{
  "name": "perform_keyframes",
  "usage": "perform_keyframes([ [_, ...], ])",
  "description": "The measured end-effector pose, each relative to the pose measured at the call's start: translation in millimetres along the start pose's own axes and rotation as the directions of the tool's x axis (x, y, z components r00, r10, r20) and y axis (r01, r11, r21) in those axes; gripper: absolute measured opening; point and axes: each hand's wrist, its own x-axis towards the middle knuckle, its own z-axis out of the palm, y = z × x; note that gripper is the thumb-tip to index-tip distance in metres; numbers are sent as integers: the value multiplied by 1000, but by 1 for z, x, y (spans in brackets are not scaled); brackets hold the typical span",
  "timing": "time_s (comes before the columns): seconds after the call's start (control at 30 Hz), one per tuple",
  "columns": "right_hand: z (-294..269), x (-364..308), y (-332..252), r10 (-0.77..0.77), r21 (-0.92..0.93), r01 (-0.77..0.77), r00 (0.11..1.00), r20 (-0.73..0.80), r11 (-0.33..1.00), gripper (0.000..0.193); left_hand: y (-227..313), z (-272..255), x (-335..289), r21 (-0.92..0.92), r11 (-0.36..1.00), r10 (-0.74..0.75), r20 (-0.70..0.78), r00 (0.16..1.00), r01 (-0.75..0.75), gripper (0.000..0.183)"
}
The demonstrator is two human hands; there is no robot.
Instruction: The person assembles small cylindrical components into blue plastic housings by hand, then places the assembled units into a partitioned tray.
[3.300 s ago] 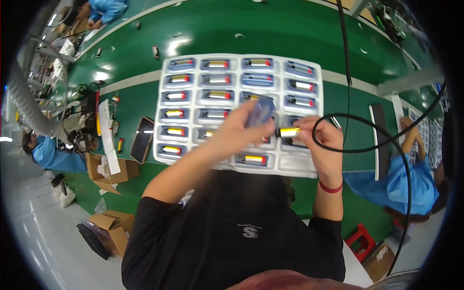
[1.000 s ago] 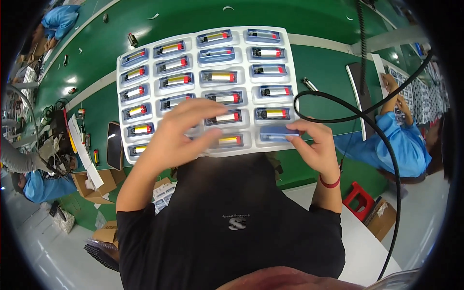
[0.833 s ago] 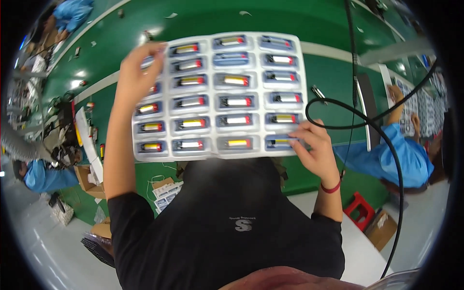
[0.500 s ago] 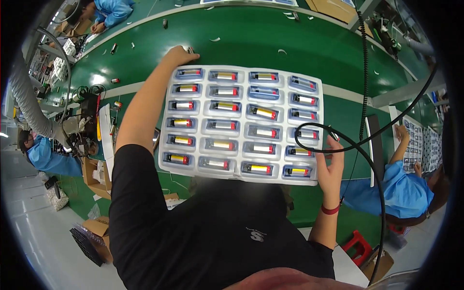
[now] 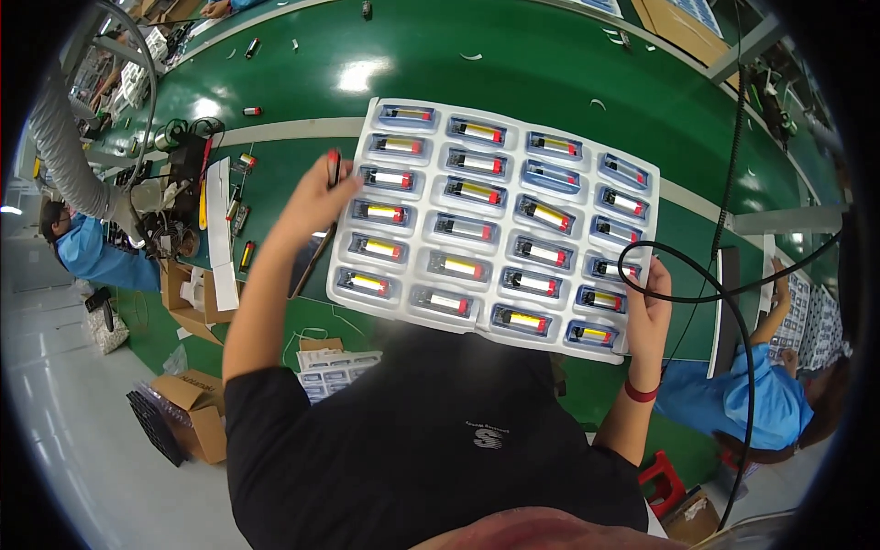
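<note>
A white plastic tray (image 5: 423,220) with rows of blue-tinted pockets is tilted in front of my chest. Its pockets hold small cylindrical cells (image 5: 474,191) with yellow or silvery bodies, mostly with a red end. My right hand (image 5: 649,307) grips the tray's right edge near the lower corner, fingertips partly behind it. At the upper left side, my left hand (image 5: 321,197) is closed around a slim dark piece (image 5: 335,168) with a reddish end; its kind is unclear. The left thumb lies against the tray's edge. A looped black cable (image 5: 683,301) passes in front of my right hand.
Loose cells (image 5: 247,255) and a white strip (image 5: 221,238) lie on the green bench (image 5: 440,55) at left. Cardboard boxes (image 5: 197,412) stand on the floor. A co-worker in blue (image 5: 733,394) sits at right; another (image 5: 105,252) sits at left. A second pocketed tray (image 5: 335,374) shows below.
My left hand has come down from the tray's upper left corner to its left side. The tray has turned slightly clockwise and shifted right, with my right hand still on it.
</note>
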Motion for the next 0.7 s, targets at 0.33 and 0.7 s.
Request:
perform_keyframes([
  [0.33, -1, 13, -16, 187, 321, -204, 979, 85, 925, 34, 30, 23, -46, -55, 998, 34, -68, 997, -38, 35],
  [0.7, -8, 37, -27, 336, 501, -388, 922, 194, 774, 44, 14, 1, -13, -679, 693, -137, 207, 969, 242, 26],
])
